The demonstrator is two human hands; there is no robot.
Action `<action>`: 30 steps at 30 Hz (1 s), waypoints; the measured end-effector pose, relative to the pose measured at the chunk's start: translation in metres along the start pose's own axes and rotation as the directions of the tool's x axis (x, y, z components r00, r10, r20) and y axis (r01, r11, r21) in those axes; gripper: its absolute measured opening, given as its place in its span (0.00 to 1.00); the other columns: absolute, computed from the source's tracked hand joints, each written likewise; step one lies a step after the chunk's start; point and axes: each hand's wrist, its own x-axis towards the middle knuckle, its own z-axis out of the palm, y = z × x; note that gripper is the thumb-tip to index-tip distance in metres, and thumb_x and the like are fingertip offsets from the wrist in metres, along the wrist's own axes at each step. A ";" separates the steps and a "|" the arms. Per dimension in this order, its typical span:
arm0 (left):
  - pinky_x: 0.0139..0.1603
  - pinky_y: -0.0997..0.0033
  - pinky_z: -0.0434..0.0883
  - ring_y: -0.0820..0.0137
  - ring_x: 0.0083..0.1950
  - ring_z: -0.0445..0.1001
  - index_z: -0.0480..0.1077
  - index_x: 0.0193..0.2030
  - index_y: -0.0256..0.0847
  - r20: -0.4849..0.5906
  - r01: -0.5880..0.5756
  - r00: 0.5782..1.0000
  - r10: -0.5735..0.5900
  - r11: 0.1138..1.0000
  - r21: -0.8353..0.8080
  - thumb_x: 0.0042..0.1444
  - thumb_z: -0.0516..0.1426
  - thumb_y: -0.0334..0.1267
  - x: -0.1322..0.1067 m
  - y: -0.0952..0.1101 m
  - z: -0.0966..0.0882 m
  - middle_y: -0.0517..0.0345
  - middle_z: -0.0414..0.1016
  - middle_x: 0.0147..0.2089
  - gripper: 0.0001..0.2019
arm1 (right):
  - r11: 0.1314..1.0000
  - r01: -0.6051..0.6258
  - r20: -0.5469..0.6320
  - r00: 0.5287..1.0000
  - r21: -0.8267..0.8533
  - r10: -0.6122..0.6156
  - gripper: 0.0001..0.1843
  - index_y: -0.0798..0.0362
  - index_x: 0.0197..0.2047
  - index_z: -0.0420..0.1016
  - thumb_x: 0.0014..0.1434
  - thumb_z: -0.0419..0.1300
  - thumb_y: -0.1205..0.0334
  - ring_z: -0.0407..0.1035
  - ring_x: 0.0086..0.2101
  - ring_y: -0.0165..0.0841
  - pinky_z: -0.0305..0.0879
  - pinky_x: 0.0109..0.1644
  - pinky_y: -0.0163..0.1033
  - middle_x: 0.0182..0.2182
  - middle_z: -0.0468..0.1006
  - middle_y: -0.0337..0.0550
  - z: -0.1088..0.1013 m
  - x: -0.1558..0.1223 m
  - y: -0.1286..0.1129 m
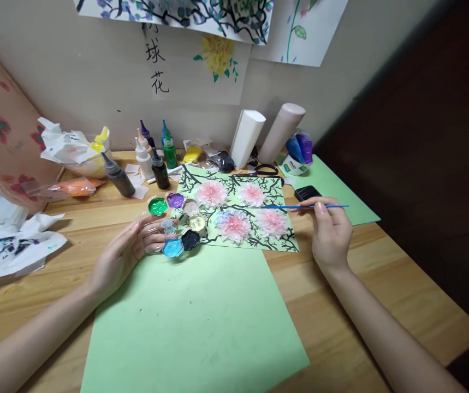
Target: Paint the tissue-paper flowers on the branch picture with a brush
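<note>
My left hand (140, 240) is closed around the edge of a clear paint palette (166, 225). Its wells hold green, purple, pale pink, cream, black and blue paint. In my right hand (332, 226) is a thin blue paintbrush (287, 207), pinched between thumb and fingers and lying nearly level. The brush points left across a green artwork (239, 245) with black painted branches. On that sheet are several fluffy pink-and-white paper flowers (234, 225). The brush tip is too fine to tell if it touches the paper.
A large plain green sheet (197, 316) lies in front. Behind stand paint bottles (169, 150), a white cylinder (248, 136) and black-handled scissors (267, 170). A black ink pad or case (308, 193) sits near my right hand. Paint-stained tissue (17, 245) lies left; pictures hang on the wall.
</note>
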 end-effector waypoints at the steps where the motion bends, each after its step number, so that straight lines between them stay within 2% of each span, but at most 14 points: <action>1: 0.46 0.68 0.73 0.62 0.48 0.76 0.70 0.51 0.40 0.000 -0.004 1.000 0.004 1.000 -0.004 0.62 0.50 0.40 0.000 0.000 0.001 0.51 0.75 0.52 0.14 | 1.000 0.011 0.015 1.000 -0.022 -0.011 0.11 0.51 0.35 0.74 0.63 0.52 0.60 0.70 0.32 0.32 0.67 0.37 0.40 0.33 0.73 0.42 -0.002 -0.002 0.000; 6: 0.46 0.70 0.73 0.62 0.50 0.75 0.71 0.50 0.43 0.023 0.024 0.999 -0.023 0.999 -0.025 0.63 0.49 0.39 -0.002 0.002 0.002 0.57 0.75 0.54 0.14 | 0.988 0.131 0.200 0.973 -0.086 -0.112 0.12 0.52 0.37 0.75 0.63 0.51 0.61 0.71 0.35 0.33 0.66 0.39 0.38 0.33 0.75 0.42 -0.006 -0.010 -0.010; 9: 0.47 0.71 0.73 0.63 0.51 0.75 0.71 0.51 0.44 0.005 0.045 0.999 -0.045 0.999 -0.031 0.63 0.48 0.39 -0.002 0.002 0.001 0.58 0.74 0.54 0.14 | 0.987 0.145 0.264 0.957 -0.071 -0.122 0.11 0.52 0.39 0.74 0.63 0.50 0.62 0.71 0.38 0.33 0.66 0.41 0.39 0.34 0.76 0.42 -0.007 -0.011 -0.009; 17: 0.48 0.71 0.72 0.62 0.52 0.74 0.71 0.50 0.47 -0.022 0.071 0.997 -0.071 0.997 -0.019 0.63 0.48 0.41 -0.002 0.001 -0.002 0.60 0.75 0.53 0.15 | 0.992 0.098 0.275 0.959 -0.074 -0.074 0.11 0.52 0.40 0.73 0.63 0.50 0.60 0.71 0.40 0.35 0.67 0.42 0.41 0.35 0.76 0.44 -0.007 -0.013 -0.008; 21: 0.48 0.71 0.72 0.62 0.52 0.74 0.71 0.50 0.47 -0.026 0.074 0.997 -0.074 0.997 -0.015 0.63 0.48 0.41 -0.001 0.001 -0.001 0.60 0.74 0.54 0.15 | 0.977 0.161 0.328 0.939 -0.136 -0.109 0.12 0.52 0.39 0.74 0.63 0.50 0.61 0.71 0.38 0.35 0.66 0.43 0.43 0.35 0.76 0.45 -0.009 -0.013 -0.009; 26: 0.47 0.70 0.72 0.62 0.52 0.74 0.71 0.50 0.47 -0.038 0.069 0.997 -0.069 0.998 -0.015 0.62 0.49 0.41 -0.002 0.001 0.000 0.59 0.75 0.54 0.14 | 0.970 0.218 0.292 0.939 -0.108 -0.179 0.11 0.51 0.39 0.74 0.62 0.50 0.63 0.71 0.39 0.36 0.67 0.42 0.43 0.35 0.77 0.44 -0.010 -0.012 -0.011; 30: 0.46 0.72 0.73 0.63 0.50 0.75 0.73 0.49 0.45 -0.033 0.057 0.998 -0.057 0.998 -0.014 0.62 0.49 0.41 -0.001 0.002 0.000 0.58 0.76 0.51 0.14 | 0.958 0.263 0.374 0.905 -0.116 -0.203 0.10 0.51 0.39 0.73 0.61 0.50 0.66 0.71 0.36 0.35 0.67 0.43 0.43 0.35 0.77 0.43 -0.009 -0.013 -0.016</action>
